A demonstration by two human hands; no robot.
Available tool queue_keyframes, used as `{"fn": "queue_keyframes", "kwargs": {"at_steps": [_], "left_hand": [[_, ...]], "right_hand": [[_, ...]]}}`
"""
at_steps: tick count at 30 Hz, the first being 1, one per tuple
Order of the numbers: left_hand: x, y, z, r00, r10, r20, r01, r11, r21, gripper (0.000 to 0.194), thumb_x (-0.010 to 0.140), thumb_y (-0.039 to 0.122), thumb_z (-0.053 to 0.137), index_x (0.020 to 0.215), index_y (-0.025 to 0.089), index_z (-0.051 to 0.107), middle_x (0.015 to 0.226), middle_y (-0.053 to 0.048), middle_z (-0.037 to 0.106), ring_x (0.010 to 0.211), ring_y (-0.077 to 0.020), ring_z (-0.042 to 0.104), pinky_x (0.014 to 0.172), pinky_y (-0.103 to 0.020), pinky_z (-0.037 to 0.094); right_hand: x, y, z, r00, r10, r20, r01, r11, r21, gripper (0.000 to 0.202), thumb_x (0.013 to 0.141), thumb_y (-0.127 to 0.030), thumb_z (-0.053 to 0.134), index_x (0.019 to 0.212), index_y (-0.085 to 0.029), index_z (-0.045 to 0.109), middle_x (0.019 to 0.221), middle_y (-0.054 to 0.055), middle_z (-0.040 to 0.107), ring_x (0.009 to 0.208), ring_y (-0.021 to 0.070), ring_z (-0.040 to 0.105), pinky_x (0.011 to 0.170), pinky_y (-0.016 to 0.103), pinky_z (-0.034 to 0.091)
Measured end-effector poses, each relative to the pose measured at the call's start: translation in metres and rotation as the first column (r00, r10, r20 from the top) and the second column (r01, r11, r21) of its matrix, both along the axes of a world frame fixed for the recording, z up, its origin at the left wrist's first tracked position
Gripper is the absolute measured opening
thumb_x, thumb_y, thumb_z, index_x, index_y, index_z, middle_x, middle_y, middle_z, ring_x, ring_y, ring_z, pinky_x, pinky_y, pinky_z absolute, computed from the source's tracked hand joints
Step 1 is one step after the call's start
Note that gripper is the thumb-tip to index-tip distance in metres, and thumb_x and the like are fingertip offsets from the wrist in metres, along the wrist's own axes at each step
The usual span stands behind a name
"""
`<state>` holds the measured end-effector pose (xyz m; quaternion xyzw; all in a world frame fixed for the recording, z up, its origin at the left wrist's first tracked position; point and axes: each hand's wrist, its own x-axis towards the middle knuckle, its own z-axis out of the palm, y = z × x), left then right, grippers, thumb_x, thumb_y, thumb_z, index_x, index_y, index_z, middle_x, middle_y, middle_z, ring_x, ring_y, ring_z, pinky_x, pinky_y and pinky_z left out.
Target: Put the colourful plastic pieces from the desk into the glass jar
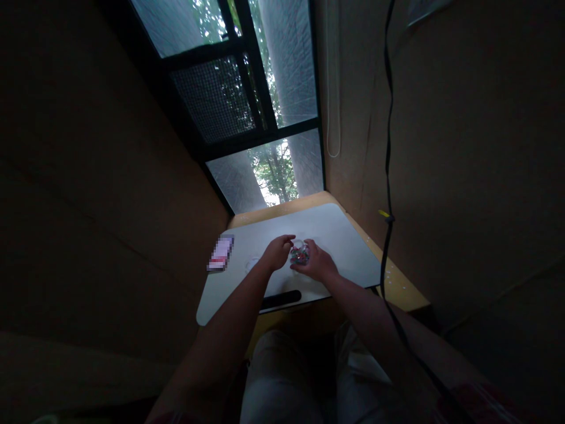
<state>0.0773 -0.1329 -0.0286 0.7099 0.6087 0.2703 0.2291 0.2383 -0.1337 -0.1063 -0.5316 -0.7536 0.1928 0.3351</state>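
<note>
A small clear jar (pixel 300 254) with colourful little pieces inside stands over the white lap table, its open rim facing up. My right hand (pixel 319 262) is wrapped around the jar's right side, thumb and fingers curved about it. At the jar's left rim is my left hand (pixel 278 252), fingers curled and the index finger reaching toward the opening. Whether a small piece sits between its fingertips is too small to see. Just left of my left hand, a clear round lid-like piece (pixel 251 264) lies on the table, partly hidden by the wrist.
The white lap table (pixel 326 221) rests on a wooden surface (pixel 408 294) below a window (pixel 273 171). A phone (pixel 220 253) with a blurred screen lies at its left edge. A dark slot (pixel 281 299) runs along the near side. A black cable (pixel 388 147) hangs at right.
</note>
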Motion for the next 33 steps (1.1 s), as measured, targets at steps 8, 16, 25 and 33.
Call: {"fn": "queue_keyframes", "kwargs": {"at_steps": [8, 16, 25, 33], "left_hand": [[-0.006, 0.0, -0.005, 0.963, -0.034, 0.266, 0.038, 0.999, -0.013, 0.034, 0.088, 0.03, 0.051, 0.11, 0.01, 0.066, 0.096, -0.012, 0.074, 0.08, -0.0181, 0.067, 0.076, -0.032, 0.052], [-0.003, 0.003, -0.011, 0.926, 0.042, 0.375, -0.051, 0.999, 0.014, 0.015, 0.083, 0.031, 0.059, 0.084, 0.018, 0.053, 0.082, -0.009, 0.074, 0.069, -0.016, 0.066, 0.066, -0.029, 0.05], [0.001, 0.001, -0.003, 0.998, 0.053, -0.043, -0.049, 0.996, 0.081, 0.031, 0.083, 0.046, 0.055, 0.073, 0.018, 0.063, 0.066, -0.002, 0.066, 0.061, -0.0142, 0.056, 0.06, -0.026, 0.039], [0.006, -0.002, 0.007, 0.963, -0.005, -0.268, 0.022, 0.998, 0.061, 0.046, 0.094, 0.043, 0.036, 0.09, 0.017, 0.074, 0.089, -0.01, 0.073, 0.085, -0.0222, 0.065, 0.078, -0.031, 0.045]], "right_hand": [[0.0, -0.001, 0.001, 1.0, 0.0, -0.003, 0.0, 1.0, -0.015, 0.088, 0.061, -0.062, 0.076, 0.132, -0.024, 0.039, 0.11, 0.009, 0.067, 0.094, 0.0269, 0.067, 0.076, 0.034, 0.048], [0.001, 0.001, -0.001, 1.0, 0.013, -0.005, -0.013, 1.0, -0.006, 0.087, 0.061, -0.063, 0.076, 0.13, -0.025, 0.039, 0.113, 0.009, 0.066, 0.094, 0.0278, 0.067, 0.076, 0.035, 0.048], [0.001, 0.002, -0.002, 1.0, 0.014, -0.005, -0.015, 1.0, -0.018, 0.09, 0.061, -0.065, 0.075, 0.131, -0.024, 0.038, 0.116, 0.01, 0.065, 0.096, 0.0295, 0.066, 0.077, 0.036, 0.049], [0.001, 0.001, 0.0, 1.0, 0.01, 0.001, -0.01, 0.999, -0.031, 0.089, 0.061, -0.065, 0.075, 0.132, -0.025, 0.038, 0.112, 0.009, 0.066, 0.094, 0.0284, 0.067, 0.077, 0.036, 0.048]]}}
